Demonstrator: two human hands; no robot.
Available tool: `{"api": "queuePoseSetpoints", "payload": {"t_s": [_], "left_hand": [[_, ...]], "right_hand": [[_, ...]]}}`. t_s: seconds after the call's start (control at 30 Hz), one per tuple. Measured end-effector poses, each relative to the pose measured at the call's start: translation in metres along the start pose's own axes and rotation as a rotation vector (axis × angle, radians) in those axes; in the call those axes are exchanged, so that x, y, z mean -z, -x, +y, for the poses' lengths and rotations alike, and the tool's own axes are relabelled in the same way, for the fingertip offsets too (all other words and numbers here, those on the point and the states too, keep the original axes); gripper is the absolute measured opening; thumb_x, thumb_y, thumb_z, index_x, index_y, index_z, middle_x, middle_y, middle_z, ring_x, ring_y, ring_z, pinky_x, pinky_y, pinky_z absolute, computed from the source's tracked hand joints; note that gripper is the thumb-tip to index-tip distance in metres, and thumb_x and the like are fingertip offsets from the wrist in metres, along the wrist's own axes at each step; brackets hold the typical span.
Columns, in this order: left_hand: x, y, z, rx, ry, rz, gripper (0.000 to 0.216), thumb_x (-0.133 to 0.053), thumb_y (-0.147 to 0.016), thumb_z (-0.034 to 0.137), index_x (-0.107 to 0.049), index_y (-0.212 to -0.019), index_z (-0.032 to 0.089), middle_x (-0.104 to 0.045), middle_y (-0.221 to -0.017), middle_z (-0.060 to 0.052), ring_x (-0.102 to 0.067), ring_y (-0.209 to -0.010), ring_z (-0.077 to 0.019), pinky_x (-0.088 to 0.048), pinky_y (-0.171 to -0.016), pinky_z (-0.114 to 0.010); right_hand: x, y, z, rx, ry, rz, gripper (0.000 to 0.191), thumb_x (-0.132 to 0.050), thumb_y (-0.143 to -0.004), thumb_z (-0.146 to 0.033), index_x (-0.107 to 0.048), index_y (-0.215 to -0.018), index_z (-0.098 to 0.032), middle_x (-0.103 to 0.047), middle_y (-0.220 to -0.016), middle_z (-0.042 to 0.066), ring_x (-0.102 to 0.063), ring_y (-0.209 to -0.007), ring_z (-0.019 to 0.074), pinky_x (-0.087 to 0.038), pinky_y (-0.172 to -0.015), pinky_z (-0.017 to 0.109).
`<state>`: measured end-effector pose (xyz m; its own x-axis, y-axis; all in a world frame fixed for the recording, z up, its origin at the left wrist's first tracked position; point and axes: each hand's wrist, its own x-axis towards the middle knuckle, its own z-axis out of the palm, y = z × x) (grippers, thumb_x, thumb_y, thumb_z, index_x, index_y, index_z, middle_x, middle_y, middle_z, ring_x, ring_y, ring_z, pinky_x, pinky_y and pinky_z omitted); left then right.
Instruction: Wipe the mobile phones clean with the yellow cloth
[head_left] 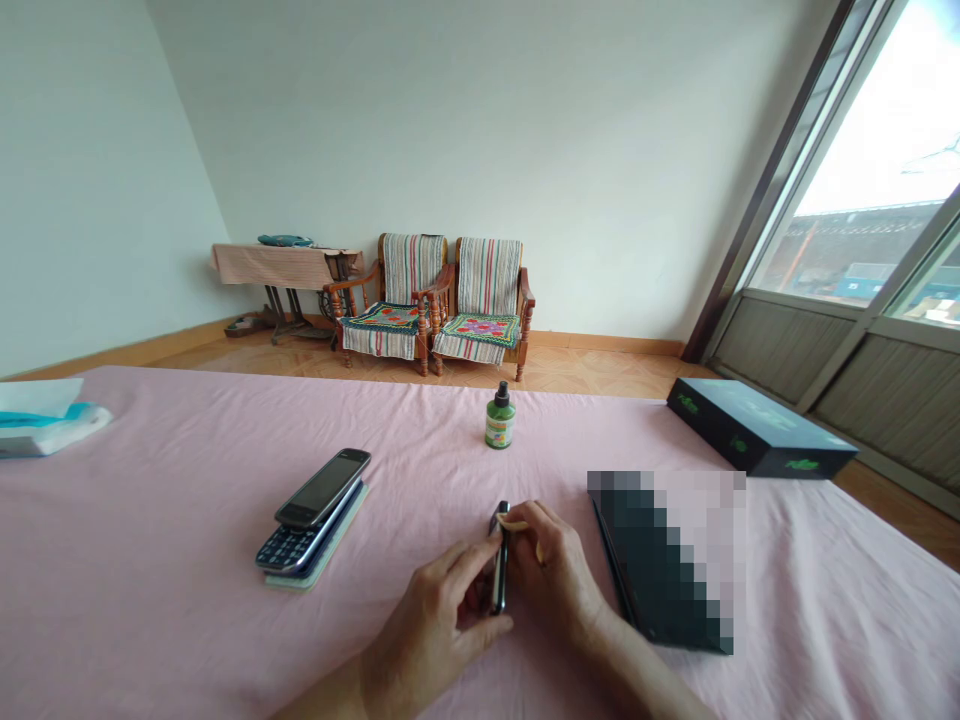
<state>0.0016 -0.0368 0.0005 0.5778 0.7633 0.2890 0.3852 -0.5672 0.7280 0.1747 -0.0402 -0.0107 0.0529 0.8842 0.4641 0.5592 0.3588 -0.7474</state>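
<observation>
A slim dark phone (499, 560) stands on its edge in the middle of the pink cloth, its narrow side facing up. My left hand (435, 610) grips it from the left, with fingers near its upper part and the thumb by the lower end. On the other side, my right hand (559, 570) pinches a small pale-yellow cloth (516, 524) against the phone's upper edge. Part of that cloth is hidden under the fingers. The phone's screen cannot be made out from this angle.
Left of my hands, a phone with a keypad (315, 510) lies on a pale-green flat item (311, 580). Ahead stands a green spray bottle (500, 420). To the right are a partly pixelated dark flat object (645, 560) and a black box (750, 430). A tissue pack (56, 430) lies far left.
</observation>
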Motion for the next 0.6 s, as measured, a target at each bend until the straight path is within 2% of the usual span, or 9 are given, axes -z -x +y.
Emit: {"api": "queuePoseSetpoints", "payload": {"t_s": [0.1, 0.27, 0.33, 0.47, 0.6], "left_hand": [[0.001, 0.000, 0.001, 0.000, 0.012, -0.004, 0.070, -0.070, -0.068, 0.002, -0.049, -0.130, 0.028, -0.065, -0.113, -0.002, -0.063, -0.097, -0.0211, -0.053, -0.089, -0.033], [0.001, -0.001, 0.001, 0.011, 0.002, -0.009, 0.076, -0.071, -0.066, -0.001, -0.048, -0.133, 0.027, -0.065, -0.112, -0.002, -0.064, -0.094, -0.0191, -0.053, -0.088, -0.031], [0.001, 0.000, 0.000, 0.009, -0.003, -0.006, 0.075, -0.072, -0.066, -0.002, -0.048, -0.132, 0.026, -0.065, -0.112, -0.002, -0.064, -0.094, -0.0189, -0.053, -0.087, -0.030], [0.000, 0.001, -0.001, -0.006, -0.012, 0.009, 0.073, -0.073, -0.066, 0.000, -0.049, -0.130, 0.026, -0.065, -0.112, -0.002, -0.064, -0.095, -0.0190, -0.053, -0.087, -0.030], [-0.001, 0.000, -0.002, -0.028, -0.025, 0.032, 0.069, -0.072, -0.067, 0.001, -0.051, -0.127, 0.026, -0.065, -0.114, -0.002, -0.063, -0.101, -0.0204, -0.051, -0.092, -0.032]], "right_hand": [[0.006, -0.001, -0.006, -0.026, 0.033, 0.045, 0.019, -0.043, -0.075, -0.006, -0.056, -0.070, -0.019, -0.059, -0.067, -0.001, -0.056, -0.058, 0.0122, -0.039, -0.053, 0.020], [0.017, -0.004, -0.007, -0.020, 0.146, 0.246, 0.019, -0.046, -0.078, -0.013, -0.063, -0.087, -0.018, -0.064, -0.075, 0.003, -0.059, -0.067, 0.0163, -0.043, -0.061, 0.024], [0.017, -0.005, -0.004, -0.013, 0.158, 0.271, 0.020, -0.047, -0.079, -0.014, -0.064, -0.088, -0.017, -0.064, -0.077, 0.004, -0.059, -0.068, 0.0167, -0.044, -0.062, 0.024], [0.011, -0.005, 0.005, 0.045, 0.125, 0.200, 0.028, -0.043, -0.087, -0.013, -0.070, -0.094, -0.018, -0.062, -0.083, 0.006, -0.060, -0.073, 0.0156, -0.046, -0.065, 0.023], [0.006, -0.003, 0.011, 0.140, 0.157, 0.026, 0.039, -0.041, -0.087, -0.007, -0.069, -0.111, -0.021, -0.058, -0.084, 0.005, -0.059, -0.071, 0.0137, -0.046, -0.063, 0.022]]}}
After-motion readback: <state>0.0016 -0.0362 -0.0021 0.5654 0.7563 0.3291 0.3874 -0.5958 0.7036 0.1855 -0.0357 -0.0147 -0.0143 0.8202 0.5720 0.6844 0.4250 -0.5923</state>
